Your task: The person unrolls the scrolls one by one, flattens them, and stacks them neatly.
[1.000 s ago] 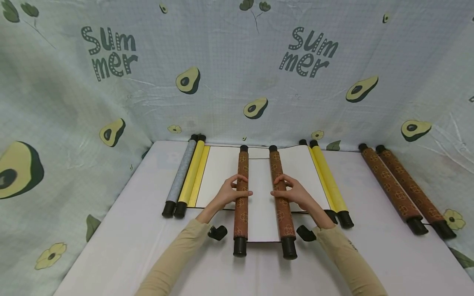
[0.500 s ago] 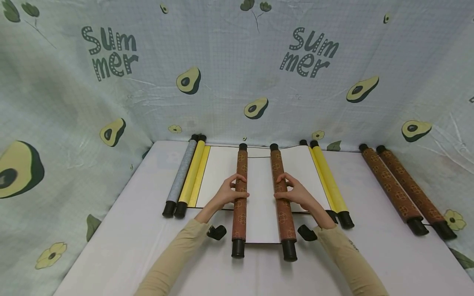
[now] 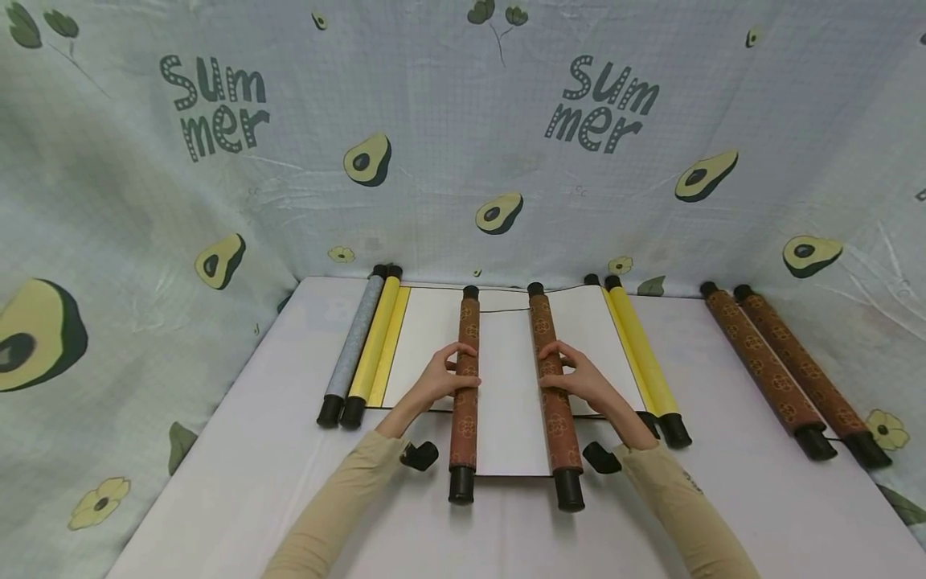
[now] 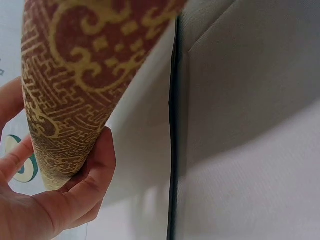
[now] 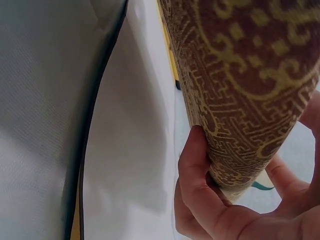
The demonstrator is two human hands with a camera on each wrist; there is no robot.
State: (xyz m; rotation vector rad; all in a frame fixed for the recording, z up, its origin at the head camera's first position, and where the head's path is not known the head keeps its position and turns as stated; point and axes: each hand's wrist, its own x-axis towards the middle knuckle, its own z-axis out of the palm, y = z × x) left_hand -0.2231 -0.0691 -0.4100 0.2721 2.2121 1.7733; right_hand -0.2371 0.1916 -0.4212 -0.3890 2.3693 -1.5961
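Note:
A brown scroll with a gold pattern is partly unrolled over the middle of the table, with a strip of white paper (image 3: 512, 418) showing between its two rolls. My left hand (image 3: 436, 378) grips the left roll (image 3: 465, 426), fingers over its far side and thumb across it. On the other side, the right roll (image 3: 561, 426) is held by my right hand (image 3: 584, 379) in a mirrored grip. Both wrist views show curled fingers around the patterned cloth, the left hand (image 4: 75, 185) and the right hand (image 5: 215, 200). Black knobs cap the roll ends.
Beneath lies an unrolled yellow-edged scroll (image 3: 427, 346), its yellow rolls (image 3: 372, 346) (image 3: 644, 354) at either side. A grey-blue roll (image 3: 356, 342) touches the left one. Another brown scroll (image 3: 763, 362) lies at the right. A patterned curtain (image 3: 434, 104) encloses the white table (image 3: 239, 450).
The two brown rolls have moved slightly apart, the left one leftward and the right one a little rightward, so the paper strip between them is wider. Both hands keep their grip.

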